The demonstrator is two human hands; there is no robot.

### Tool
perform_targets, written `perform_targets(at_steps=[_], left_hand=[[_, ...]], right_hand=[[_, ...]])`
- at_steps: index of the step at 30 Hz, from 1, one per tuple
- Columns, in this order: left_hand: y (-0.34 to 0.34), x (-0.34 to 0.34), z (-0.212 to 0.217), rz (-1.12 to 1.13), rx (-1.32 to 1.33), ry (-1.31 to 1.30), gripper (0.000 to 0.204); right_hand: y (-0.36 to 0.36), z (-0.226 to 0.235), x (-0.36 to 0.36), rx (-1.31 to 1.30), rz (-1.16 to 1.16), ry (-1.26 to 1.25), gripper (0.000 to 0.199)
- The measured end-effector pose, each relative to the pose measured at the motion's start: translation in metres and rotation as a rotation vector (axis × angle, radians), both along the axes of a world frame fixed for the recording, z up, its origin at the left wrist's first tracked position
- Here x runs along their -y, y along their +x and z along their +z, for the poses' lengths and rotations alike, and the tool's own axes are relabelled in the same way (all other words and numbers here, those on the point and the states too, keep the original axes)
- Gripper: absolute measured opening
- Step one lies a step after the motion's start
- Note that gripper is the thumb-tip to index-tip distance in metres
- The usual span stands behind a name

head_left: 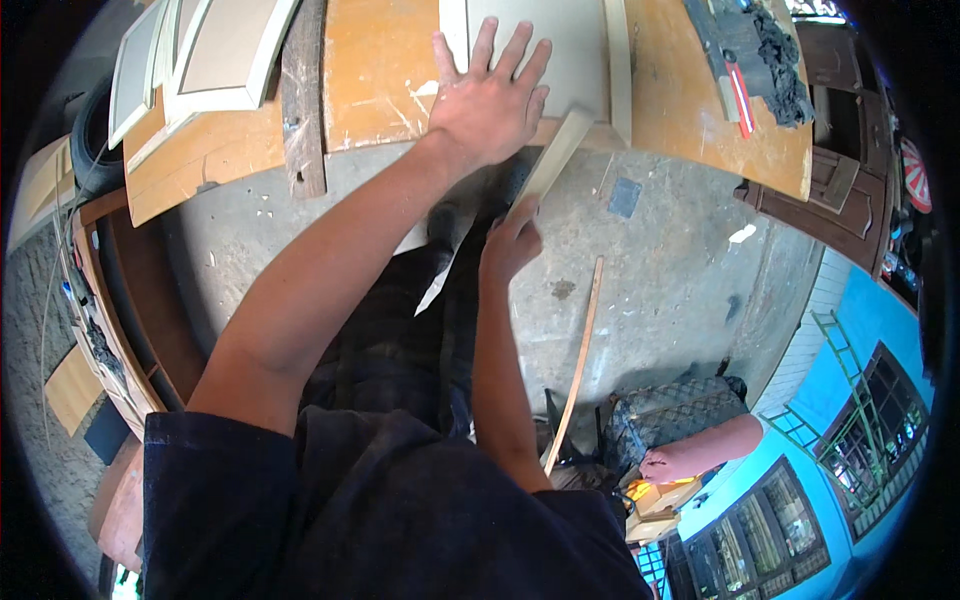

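Observation:
My left hand (490,105) lies flat with fingers spread on a pale framed panel (570,50) at the near edge of the orange-brown worktable (370,75). Just below it, my right hand (512,243) is closed around the lower part of a pale wooden strip (552,162). The strip slants up to the right, and its slightly blurred far end overlaps the panel's near edge. Whether it touches the panel I cannot tell. A white pointed piece (434,290) shows below my right hand; what it is stays unclear.
More cream-framed panels (225,55) and a worn wooden board (304,100) lie on the table's left. A red cutter (739,98) and dark cloth (782,60) lie on its right. A thin wooden strip (582,360) and patterned bundle (665,415) are on the concrete floor (680,280).

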State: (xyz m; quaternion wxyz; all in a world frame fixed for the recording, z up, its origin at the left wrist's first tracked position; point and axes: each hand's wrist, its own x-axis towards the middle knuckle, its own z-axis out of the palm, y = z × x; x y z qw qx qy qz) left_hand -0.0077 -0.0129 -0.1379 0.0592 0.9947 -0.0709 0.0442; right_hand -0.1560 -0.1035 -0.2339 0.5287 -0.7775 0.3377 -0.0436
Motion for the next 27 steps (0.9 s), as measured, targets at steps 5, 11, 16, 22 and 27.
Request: perform_targets(at_steps=[5, 11, 16, 22, 27], left_hand=[[-0.001, 0.002, 0.034, -0.028, -0.292, -0.053, 0.058], [-0.002, 0.001, 0.002, -0.002, -0.039, 0.026, 0.057], [0.004, 0.006, 0.041, -0.039, -0.257, -0.071, 0.058], [-0.004, 0.004, 0.008, -0.013, -0.036, 0.040, 0.057], [0.004, 0.002, 0.023, -0.056, 0.036, -0.033, 0.059]], right_hand=[[0.100, 0.058, 0.019, 0.190, -0.008, 0.093, 0.077], [0.002, -0.004, -0.005, 0.048, -0.073, -0.038, 0.073], [0.094, 0.043, 0.025, 0.165, -0.013, 0.024, 0.071], [0.016, -0.008, -0.001, 0.149, -0.032, -0.087, 0.072], [0.091, 0.038, 0.023, 0.133, 0.009, -0.080, 0.075]])
